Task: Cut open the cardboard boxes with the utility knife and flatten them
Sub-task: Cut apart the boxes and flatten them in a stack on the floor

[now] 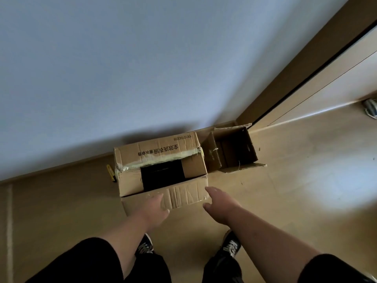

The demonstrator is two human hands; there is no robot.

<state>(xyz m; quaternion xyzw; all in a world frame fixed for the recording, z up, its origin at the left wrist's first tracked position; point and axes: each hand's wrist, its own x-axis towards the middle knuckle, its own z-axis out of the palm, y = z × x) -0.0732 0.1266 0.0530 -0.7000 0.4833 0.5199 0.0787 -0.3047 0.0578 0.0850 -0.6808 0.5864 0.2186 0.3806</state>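
A large cardboard box (161,156) with printed text and yellowish tape stands on the floor against the wall, its top partly open over a dark inside. My left hand (156,208) rests on its near flap with fingers extended. Just off the flap's right corner, my right hand (219,204) hovers with straight fingers and holds nothing. A smaller open box (232,149) stands to the right of the large one, in the corner. A yellow utility knife (111,173) lies on the floor at the large box's left side, partly hidden behind it.
The pale wall (122,68) runs right behind the boxes. A wooden door frame (295,78) and sliding door close the right corner. My two shoes (230,247) stand close in front of the large box. A striped object (370,108) lies on the floor at far right.
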